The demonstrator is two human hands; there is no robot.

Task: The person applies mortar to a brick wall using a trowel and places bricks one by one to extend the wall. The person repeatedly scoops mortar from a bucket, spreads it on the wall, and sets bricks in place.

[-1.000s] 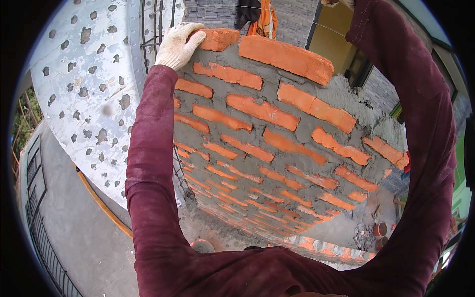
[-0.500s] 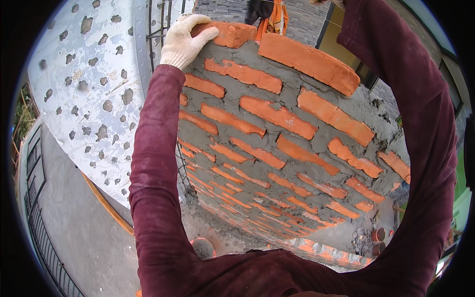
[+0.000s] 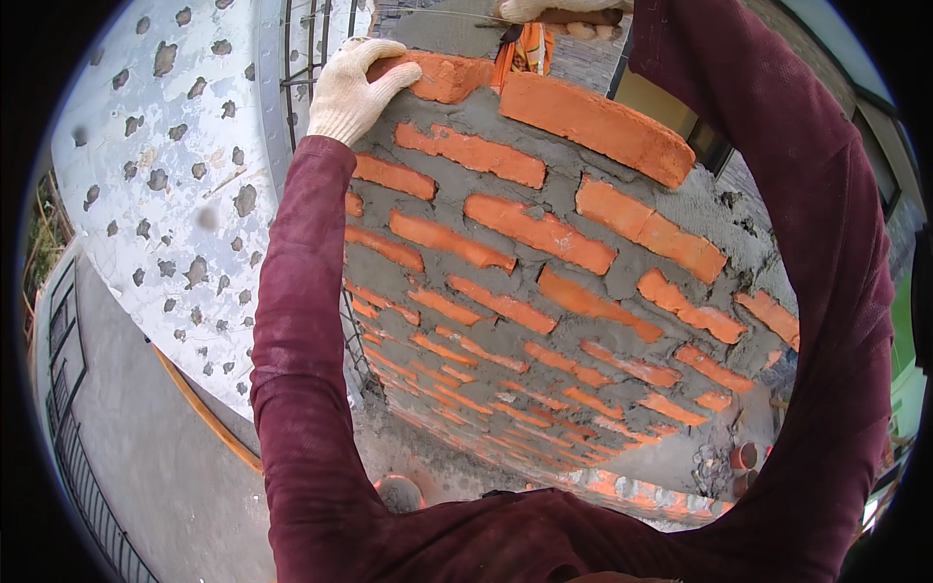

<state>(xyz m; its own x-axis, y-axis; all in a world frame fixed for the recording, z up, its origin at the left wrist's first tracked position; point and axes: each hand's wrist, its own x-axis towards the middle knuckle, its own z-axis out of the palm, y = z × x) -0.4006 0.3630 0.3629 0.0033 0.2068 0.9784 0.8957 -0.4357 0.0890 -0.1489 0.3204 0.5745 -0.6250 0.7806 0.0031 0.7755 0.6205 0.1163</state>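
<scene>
My left hand (image 3: 355, 89), in a cream knitted glove, is closed over the left end of an orange brick (image 3: 449, 78) on the wall's top course. Thumb in front, the fingers pass behind it. At the top edge, my gloved right hand (image 3: 559, 12) is partly cut off by the frame and wrapped round the brown handle of a trowel (image 3: 447, 34). Its grey blade seems to extend left, above the held brick. A longer brick (image 3: 598, 126) lies to the right on the same course. Grey mortar (image 3: 466, 112) fills the joints below.
The brick wall (image 3: 544, 233) drops away below my arms. Left of it stand vertical steel bars (image 3: 311, 58) and a pitted pale panel (image 3: 165, 185). A thin string (image 3: 437, 12) crosses above the wall. Orange cloth (image 3: 530, 49) shows behind. A bucket (image 3: 398, 493) stands far below.
My right hand has come down and left into view with the trowel, whose blade now shows over the wall top. My left hand stays on the brick. The view has shifted slightly.
</scene>
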